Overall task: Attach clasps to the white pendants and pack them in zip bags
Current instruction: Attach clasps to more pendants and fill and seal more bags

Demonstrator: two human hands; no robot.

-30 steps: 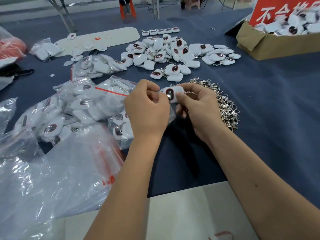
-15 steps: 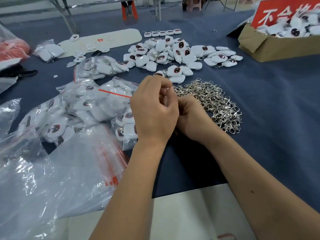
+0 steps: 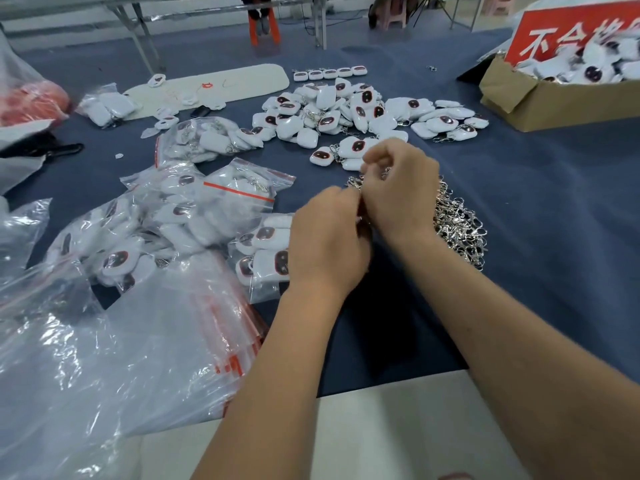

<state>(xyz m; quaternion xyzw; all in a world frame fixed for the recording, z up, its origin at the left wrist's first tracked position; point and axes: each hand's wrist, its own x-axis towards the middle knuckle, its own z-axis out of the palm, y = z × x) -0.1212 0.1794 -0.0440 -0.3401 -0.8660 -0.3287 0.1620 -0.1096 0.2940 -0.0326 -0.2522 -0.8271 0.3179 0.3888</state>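
My left hand (image 3: 329, 237) and my right hand (image 3: 398, 192) meet knuckle to knuckle over the blue cloth, backs toward me, fingers curled. A white pendant held between them is hidden by the left hand. At the right hand's fingertips a bit of silver clasp (image 3: 384, 173) shows, pinched. The heap of loose metal clasps (image 3: 457, 223) lies just right of the hands. Loose white pendants (image 3: 346, 109) with dark red ovals are piled behind. Filled zip bags (image 3: 239, 199) lie to the left, one (image 3: 266, 251) touching the left hand.
A stack of empty zip bags (image 3: 173, 341) with red strips covers the near left. A cardboard box (image 3: 554, 98) of pendants with a red sign (image 3: 554, 32) stands at the far right. A white board (image 3: 214, 86) lies at the back, a white sheet (image 3: 381, 427) at the front edge.
The pendant seen between my hands a second ago is now covered. My right hand has risen and moved back over the clasp heap; the left hand has shifted slightly toward me.
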